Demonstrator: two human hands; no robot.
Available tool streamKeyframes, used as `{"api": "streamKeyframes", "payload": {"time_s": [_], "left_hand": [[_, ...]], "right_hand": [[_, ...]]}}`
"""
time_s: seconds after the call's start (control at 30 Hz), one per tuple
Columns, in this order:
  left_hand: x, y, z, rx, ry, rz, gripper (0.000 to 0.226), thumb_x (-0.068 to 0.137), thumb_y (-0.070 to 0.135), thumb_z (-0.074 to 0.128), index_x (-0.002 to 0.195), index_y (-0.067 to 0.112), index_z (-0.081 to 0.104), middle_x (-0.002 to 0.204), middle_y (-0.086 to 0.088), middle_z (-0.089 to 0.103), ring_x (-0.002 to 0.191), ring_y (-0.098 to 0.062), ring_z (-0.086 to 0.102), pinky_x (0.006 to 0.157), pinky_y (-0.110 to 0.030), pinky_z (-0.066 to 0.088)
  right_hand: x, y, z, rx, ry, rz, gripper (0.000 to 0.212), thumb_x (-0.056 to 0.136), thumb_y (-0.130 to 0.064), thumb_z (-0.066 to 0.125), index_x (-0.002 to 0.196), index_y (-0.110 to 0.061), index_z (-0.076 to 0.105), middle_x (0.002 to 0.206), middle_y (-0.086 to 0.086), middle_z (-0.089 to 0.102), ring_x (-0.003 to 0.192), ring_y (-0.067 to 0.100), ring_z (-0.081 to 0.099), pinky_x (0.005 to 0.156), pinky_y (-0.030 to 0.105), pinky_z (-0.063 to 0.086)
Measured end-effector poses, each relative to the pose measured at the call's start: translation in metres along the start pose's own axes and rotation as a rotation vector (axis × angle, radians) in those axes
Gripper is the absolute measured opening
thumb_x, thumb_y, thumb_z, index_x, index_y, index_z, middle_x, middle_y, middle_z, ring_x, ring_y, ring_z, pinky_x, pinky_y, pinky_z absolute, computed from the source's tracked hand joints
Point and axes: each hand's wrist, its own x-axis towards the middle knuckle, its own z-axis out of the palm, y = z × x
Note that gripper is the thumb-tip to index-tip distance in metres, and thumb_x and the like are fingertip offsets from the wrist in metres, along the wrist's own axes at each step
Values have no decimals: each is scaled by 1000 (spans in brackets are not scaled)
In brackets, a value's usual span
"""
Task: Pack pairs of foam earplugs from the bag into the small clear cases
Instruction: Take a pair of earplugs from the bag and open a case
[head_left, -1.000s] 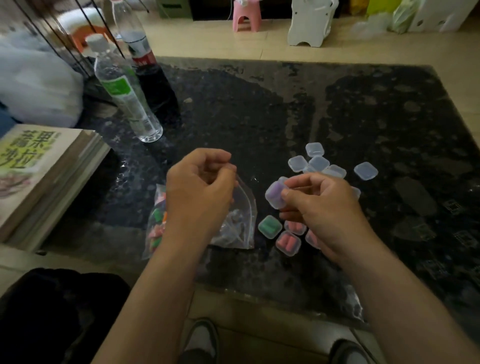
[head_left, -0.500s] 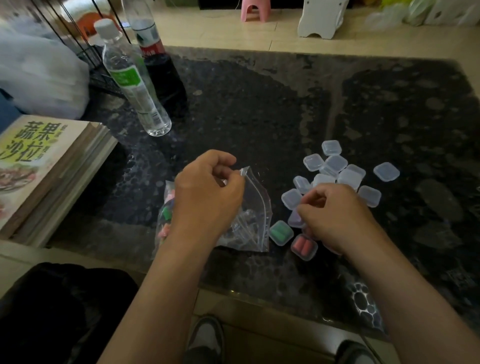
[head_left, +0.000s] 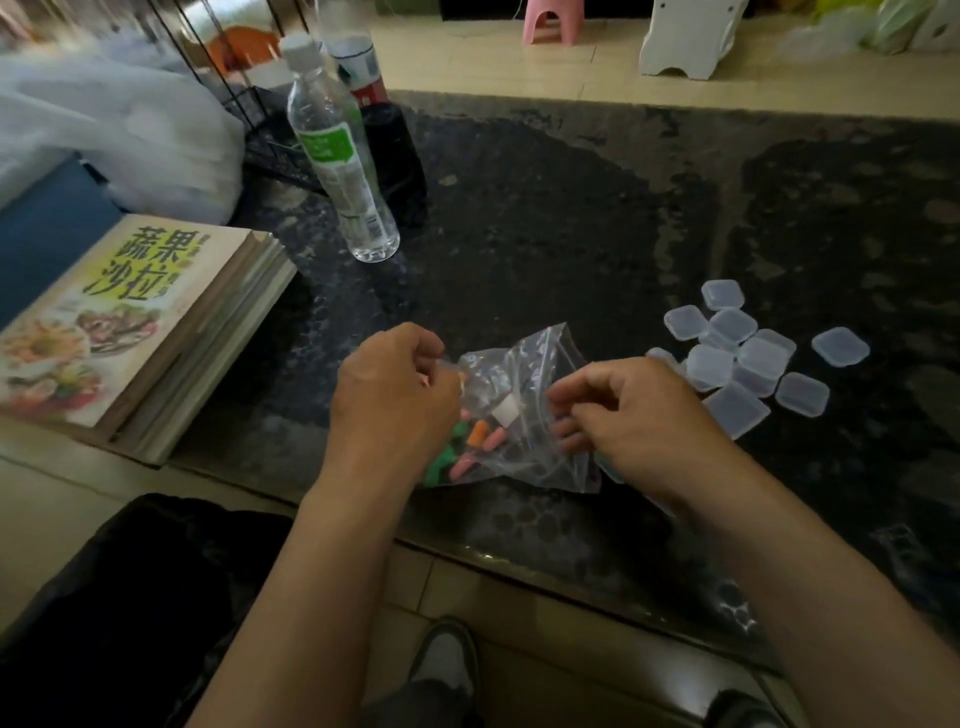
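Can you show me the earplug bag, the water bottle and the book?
earplug bag (head_left: 519, 369): head view, clear upper side.
water bottle (head_left: 330, 144): head view, green label.
book (head_left: 130, 291): head view, front cover.

1 bag (head_left: 524, 374), 2 btls (head_left: 337, 156), 10+ cases (head_left: 709, 366)

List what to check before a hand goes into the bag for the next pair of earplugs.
1. Grip on the bag: left hand pinches one edge, right hand grips the zip edge: ok.
2. Bag mouth open: cannot tell.
3. Stock of earplugs inside: orange, pink and green ones show: ok.
4. Empty cases at hand: cluster lies beside the right hand: ok.
5. One case open for filling: cannot tell.
6. A hand free to reach in: not ok, both hold the bag.
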Motion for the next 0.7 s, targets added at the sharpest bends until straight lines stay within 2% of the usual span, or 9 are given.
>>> {"api": "streamKeyframes", "payload": {"time_s": [0.07,0.13,0.23,0.3,0.37,0.47,0.53,0.6,0.7], "left_hand": [[4,-9,-4,116,-39,-28,27,91,21,63,117,20,68,111,-4,64,103,-24,62,90,-39,53],[6,-16,-8,213,-87,-85,32,92,25,62,124,19,63,121,-10,58,112,-30,57,94,-39,48],[9,-26,-11,239,-189,-155,33,88,30,67,117,17,57,124,-12,56,111,-32,57,91,-39,46],[11,-30,-12,224,-252,-188,34,89,31,68,118,20,55,124,-7,57,109,-29,58,87,-37,48],[14,-31,-13,201,-291,-221,33,90,31,68,118,25,52,115,1,56,105,-25,60,89,-39,54],[16,-32,-15,159,-317,-236,28,91,28,69,105,33,46,88,14,45,94,-18,60,84,-41,58],[17,-35,-16,129,-314,-231,27,91,28,69,103,34,46,88,13,47,91,-18,63,82,-41,60],[18,-37,-17,108,-315,-236,24,91,27,69,106,31,51,94,7,56,90,-20,66,82,-42,61],[19,-39,-17,87,-328,-223,26,90,22,66,115,25,60,98,2,63,90,-19,66,83,-42,61]], "right_hand": [[2,-3,6,2,-14,13,29,100,-4,55,100,-27,73,92,-7,73,82,3,73,78,25,62],[5,-6,12,7,-40,22,30,98,-1,58,85,-22,76,87,-2,76,79,7,75,76,30,63],[11,-8,21,21,-102,60,27,89,6,65,73,-12,76,73,3,76,65,16,76,66,38,64],[17,-9,27,8,-165,98,21,85,8,68,78,-9,77,68,5,76,62,22,75,64,44,64],[23,-10,33,-53,-215,117,16,85,0,73,88,-15,79,69,6,76,61,23,75,62,41,63],[30,-10,43,-99,-219,126,15,87,-6,73,97,-17,77,71,8,75,57,24,74,55,36,60],[32,-9,48,-113,-186,136,15,90,-5,68,100,-13,75,74,14,75,56,29,73,52,38,61],[33,-10,51,-122,-173,137,13,94,-10,66,100,-17,76,71,15,74,54,29,72,48,34,58],[31,-12,55,-135,-164,100,11,95,-16,68,96,-23,76,65,6,72,43,11,65,42,22,48]]}}
